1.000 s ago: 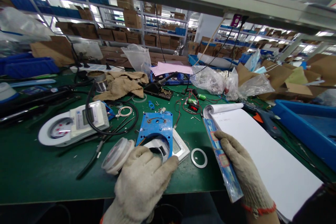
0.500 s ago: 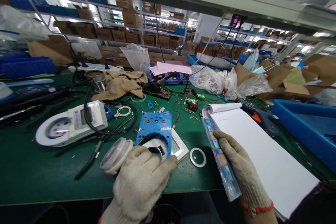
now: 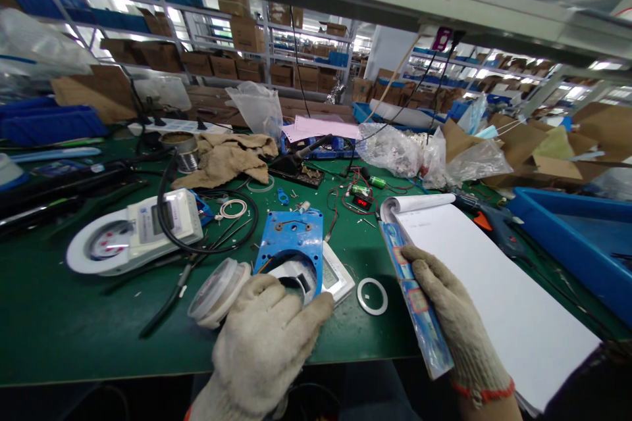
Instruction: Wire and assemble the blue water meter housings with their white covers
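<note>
My left hand (image 3: 269, 335), in a knitted glove, is closed over the lower end of a white meter (image 3: 337, 279). Its thumb points right, and the curled fingertips are partly hidden. A blue plastic plate (image 3: 292, 237) with a large round opening lies over the meter, against the fingers. Left of that hand is a round part with a clear cover (image 3: 217, 293). My gloved right hand (image 3: 451, 306) grips a long blue printed strip in shiny plastic (image 3: 424, 325), along the left edge of a white paper pad (image 3: 488, 283). A white ring (image 3: 372, 296) lies between the hands.
Another white meter (image 3: 148, 227) with a black cable stands at left. Behind are a brown cloth (image 3: 224, 161), a tin can (image 3: 182, 151) and a small red-lit display (image 3: 363, 202) with wires. A power tool (image 3: 498, 223) and a blue bin (image 3: 582, 243) are at right.
The red digits on the small display look different and brighter. Both hands and the things they hold stay in place.
</note>
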Demonstrator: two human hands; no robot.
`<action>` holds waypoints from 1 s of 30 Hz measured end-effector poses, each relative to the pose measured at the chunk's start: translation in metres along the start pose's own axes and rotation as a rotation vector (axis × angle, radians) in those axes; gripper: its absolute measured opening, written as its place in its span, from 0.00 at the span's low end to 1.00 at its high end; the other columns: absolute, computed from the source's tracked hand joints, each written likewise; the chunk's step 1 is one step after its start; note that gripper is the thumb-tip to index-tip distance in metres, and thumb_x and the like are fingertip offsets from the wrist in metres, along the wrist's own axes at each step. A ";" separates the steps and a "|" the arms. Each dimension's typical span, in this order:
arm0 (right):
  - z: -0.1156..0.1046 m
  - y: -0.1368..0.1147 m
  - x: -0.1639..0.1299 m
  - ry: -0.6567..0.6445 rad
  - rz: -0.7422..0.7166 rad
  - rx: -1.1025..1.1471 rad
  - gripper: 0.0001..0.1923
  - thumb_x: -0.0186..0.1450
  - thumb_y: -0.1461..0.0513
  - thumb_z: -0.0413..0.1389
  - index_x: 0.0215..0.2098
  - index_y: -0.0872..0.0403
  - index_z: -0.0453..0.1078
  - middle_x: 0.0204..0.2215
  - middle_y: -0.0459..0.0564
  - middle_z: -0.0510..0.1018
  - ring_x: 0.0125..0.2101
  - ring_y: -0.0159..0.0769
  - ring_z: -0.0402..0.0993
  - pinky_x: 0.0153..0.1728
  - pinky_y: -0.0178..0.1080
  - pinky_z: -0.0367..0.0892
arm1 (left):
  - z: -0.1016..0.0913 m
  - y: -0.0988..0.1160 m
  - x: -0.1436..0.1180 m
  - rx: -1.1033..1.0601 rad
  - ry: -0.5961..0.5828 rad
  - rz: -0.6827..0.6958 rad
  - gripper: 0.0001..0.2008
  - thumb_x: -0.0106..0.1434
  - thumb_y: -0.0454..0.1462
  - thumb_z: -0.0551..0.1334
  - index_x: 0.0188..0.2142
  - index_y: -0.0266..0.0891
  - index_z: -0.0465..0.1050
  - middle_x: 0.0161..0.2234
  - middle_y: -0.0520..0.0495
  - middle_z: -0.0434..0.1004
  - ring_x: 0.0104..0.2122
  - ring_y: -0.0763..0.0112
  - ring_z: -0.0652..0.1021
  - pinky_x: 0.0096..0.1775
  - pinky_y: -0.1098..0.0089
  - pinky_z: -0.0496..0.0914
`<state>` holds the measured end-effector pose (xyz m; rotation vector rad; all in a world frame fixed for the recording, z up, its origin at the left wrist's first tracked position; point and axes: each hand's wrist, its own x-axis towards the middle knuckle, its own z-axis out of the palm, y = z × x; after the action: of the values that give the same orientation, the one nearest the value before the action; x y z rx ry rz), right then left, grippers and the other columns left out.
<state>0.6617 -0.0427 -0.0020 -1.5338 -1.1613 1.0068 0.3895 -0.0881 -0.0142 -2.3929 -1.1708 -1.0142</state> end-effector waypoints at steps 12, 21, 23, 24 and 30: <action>0.000 -0.003 -0.001 -0.005 -0.003 -0.010 0.26 0.56 0.40 0.63 0.43 0.47 0.81 0.46 0.50 0.83 0.48 0.49 0.75 0.50 0.42 0.70 | 0.000 0.000 0.000 0.003 -0.008 -0.007 0.10 0.67 0.32 0.57 0.44 0.42 0.76 0.21 0.55 0.64 0.25 0.66 0.64 0.40 0.61 0.61; 0.003 -0.005 -0.002 0.014 -0.013 -0.017 0.29 0.55 0.38 0.63 0.42 0.49 0.82 0.44 0.52 0.83 0.45 0.49 0.77 0.47 0.43 0.72 | -0.002 0.000 0.003 0.014 -0.006 -0.004 0.10 0.68 0.32 0.56 0.43 0.42 0.76 0.20 0.55 0.65 0.25 0.66 0.64 0.40 0.60 0.61; 0.003 -0.005 -0.002 0.021 -0.021 -0.023 0.28 0.55 0.39 0.63 0.42 0.50 0.82 0.44 0.52 0.84 0.46 0.49 0.77 0.48 0.43 0.72 | -0.002 0.001 0.004 0.014 -0.005 -0.004 0.10 0.68 0.32 0.56 0.43 0.42 0.76 0.20 0.55 0.65 0.25 0.66 0.65 0.40 0.61 0.61; 0.003 -0.005 -0.002 0.023 -0.023 -0.028 0.28 0.55 0.39 0.64 0.42 0.50 0.82 0.44 0.52 0.84 0.46 0.49 0.77 0.48 0.43 0.72 | -0.001 0.001 0.004 0.015 0.000 -0.004 0.10 0.68 0.32 0.56 0.43 0.42 0.76 0.20 0.55 0.65 0.25 0.67 0.65 0.40 0.61 0.61; 0.003 -0.009 -0.004 0.023 -0.032 -0.043 0.28 0.55 0.39 0.64 0.42 0.49 0.82 0.45 0.52 0.84 0.46 0.51 0.77 0.48 0.45 0.73 | -0.002 0.000 0.003 0.025 -0.004 0.004 0.11 0.68 0.32 0.56 0.43 0.42 0.76 0.20 0.55 0.65 0.25 0.67 0.65 0.39 0.61 0.61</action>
<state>0.6563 -0.0449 0.0062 -1.5524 -1.1948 0.9457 0.3901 -0.0872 -0.0109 -2.3786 -1.1733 -0.9883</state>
